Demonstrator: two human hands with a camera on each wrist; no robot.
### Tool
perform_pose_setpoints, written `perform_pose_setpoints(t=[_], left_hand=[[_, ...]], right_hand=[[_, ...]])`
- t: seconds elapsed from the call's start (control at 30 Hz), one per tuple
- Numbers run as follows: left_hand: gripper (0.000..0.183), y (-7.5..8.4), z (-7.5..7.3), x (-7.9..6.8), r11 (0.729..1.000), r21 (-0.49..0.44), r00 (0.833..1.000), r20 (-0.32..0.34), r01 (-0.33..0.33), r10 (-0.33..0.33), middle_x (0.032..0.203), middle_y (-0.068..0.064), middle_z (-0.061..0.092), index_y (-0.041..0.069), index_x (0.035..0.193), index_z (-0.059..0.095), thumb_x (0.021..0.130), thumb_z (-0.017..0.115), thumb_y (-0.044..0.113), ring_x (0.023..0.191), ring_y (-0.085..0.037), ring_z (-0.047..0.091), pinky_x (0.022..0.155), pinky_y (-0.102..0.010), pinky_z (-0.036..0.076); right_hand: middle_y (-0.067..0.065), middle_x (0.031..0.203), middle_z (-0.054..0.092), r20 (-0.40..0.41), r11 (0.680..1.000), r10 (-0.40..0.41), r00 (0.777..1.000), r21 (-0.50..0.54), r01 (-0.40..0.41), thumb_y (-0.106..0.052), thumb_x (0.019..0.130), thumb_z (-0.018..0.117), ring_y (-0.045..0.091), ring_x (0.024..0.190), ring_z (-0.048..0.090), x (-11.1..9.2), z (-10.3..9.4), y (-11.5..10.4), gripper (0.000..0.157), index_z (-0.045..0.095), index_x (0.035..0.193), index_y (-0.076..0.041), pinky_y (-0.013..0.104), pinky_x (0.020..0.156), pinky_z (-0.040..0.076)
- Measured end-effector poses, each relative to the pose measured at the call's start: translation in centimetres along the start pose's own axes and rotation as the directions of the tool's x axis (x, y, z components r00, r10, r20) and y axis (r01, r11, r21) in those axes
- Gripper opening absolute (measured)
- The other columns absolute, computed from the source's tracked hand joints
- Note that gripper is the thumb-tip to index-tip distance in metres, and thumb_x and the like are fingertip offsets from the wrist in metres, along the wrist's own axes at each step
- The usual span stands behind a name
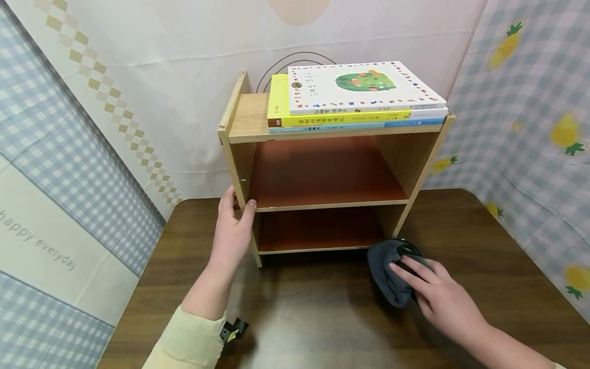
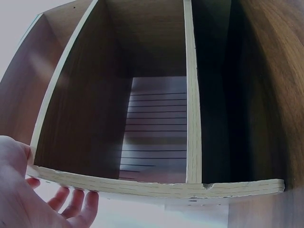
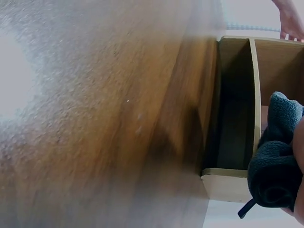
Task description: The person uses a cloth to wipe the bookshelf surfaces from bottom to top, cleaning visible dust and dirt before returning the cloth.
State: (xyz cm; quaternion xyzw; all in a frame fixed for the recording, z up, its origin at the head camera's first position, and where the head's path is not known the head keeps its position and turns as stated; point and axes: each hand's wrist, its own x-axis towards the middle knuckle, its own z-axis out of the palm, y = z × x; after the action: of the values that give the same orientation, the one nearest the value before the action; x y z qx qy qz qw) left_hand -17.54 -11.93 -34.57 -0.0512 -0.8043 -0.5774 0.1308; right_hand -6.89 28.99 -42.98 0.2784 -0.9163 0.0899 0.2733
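Observation:
A small wooden shelf (image 1: 334,206) with reddish-brown boards stands on the table. My left hand (image 1: 234,230) holds the front edge of its left side panel, thumb on the front and fingers behind. The left wrist view shows these fingers (image 2: 73,204) curled around the panel's outer face. By the shelf's lower right corner, my right hand (image 1: 444,297) grips a bunched dark grey cloth (image 1: 388,269). In the right wrist view the folded cloth (image 3: 273,164) overlaps the shelf's edge, and a short dark loop hangs from it.
Several books (image 1: 350,100) lie stacked on the shelf's top, a white picture book uppermost. The brown wooden table (image 1: 322,312) extends in front and to both sides. Patterned curtains (image 1: 521,128) enclose the back and sides. A small black device (image 1: 232,330) sits at the left cuff.

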Motion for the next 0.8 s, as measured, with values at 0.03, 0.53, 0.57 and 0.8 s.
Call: perform_pose_setpoints(t=[0.03, 0.53, 0.57, 0.8], left_hand=[[0.049, 0.0, 0.0, 0.0, 1.000, -0.001, 1.000, 0.001, 0.002, -0.002, 0.135, -0.003, 0.039, 0.032, 0.148, 0.037, 0.102, 0.051, 0.041, 0.121, -0.023, 0.037, 0.092, -0.045, 0.039], [0.050, 0.1, -0.1, -0.1, 1.000, -0.012, 1.000, 0.008, 0.018, -0.018, 0.135, -0.003, 0.039, 0.032, 0.148, 0.036, 0.102, 0.050, 0.042, 0.121, -0.023, 0.037, 0.093, -0.045, 0.039], [0.050, 0.1, -0.1, -0.1, 1.000, -0.016, 1.000, 0.009, 0.018, -0.018, 0.135, -0.003, 0.039, 0.031, 0.148, 0.036, 0.102, 0.050, 0.042, 0.121, -0.023, 0.037, 0.093, -0.045, 0.039], [0.049, 0.3, -0.1, -0.2, 1.000, -0.020, 1.000, 0.010, 0.021, -0.021, 0.136, -0.003, 0.039, 0.030, 0.148, 0.037, 0.102, 0.051, 0.040, 0.120, -0.022, 0.039, 0.091, -0.044, 0.041]], right_hand=[[0.007, 0.135, 0.059, -0.010, 1.000, -0.002, 1.000, -0.001, 0.002, -0.031, 0.104, 0.017, 0.032, 0.108, 0.054, 0.1, 0.0, -0.1, 0.055, 0.060, 0.138, -0.025, 0.037, 0.058, 0.051], [0.009, 0.136, 0.058, -0.067, 0.995, -0.095, 0.993, -0.021, 0.093, -0.026, 0.106, 0.020, 0.045, 0.106, 0.053, 3.0, 0.8, -0.9, 0.051, 0.059, 0.139, -0.024, 0.056, 0.075, 0.050], [0.009, 0.137, 0.057, -0.064, 0.995, -0.101, 0.993, -0.028, 0.099, -0.026, 0.106, 0.020, 0.046, 0.106, 0.053, 3.2, 1.0, -0.9, 0.051, 0.059, 0.139, -0.025, 0.057, 0.075, 0.049], [0.007, 0.143, 0.053, -0.042, 0.992, -0.120, 0.992, -0.052, 0.118, -0.026, 0.106, 0.018, 0.049, 0.104, 0.055, 3.9, 2.4, -0.8, 0.052, 0.056, 0.142, -0.026, 0.060, 0.068, 0.049]])
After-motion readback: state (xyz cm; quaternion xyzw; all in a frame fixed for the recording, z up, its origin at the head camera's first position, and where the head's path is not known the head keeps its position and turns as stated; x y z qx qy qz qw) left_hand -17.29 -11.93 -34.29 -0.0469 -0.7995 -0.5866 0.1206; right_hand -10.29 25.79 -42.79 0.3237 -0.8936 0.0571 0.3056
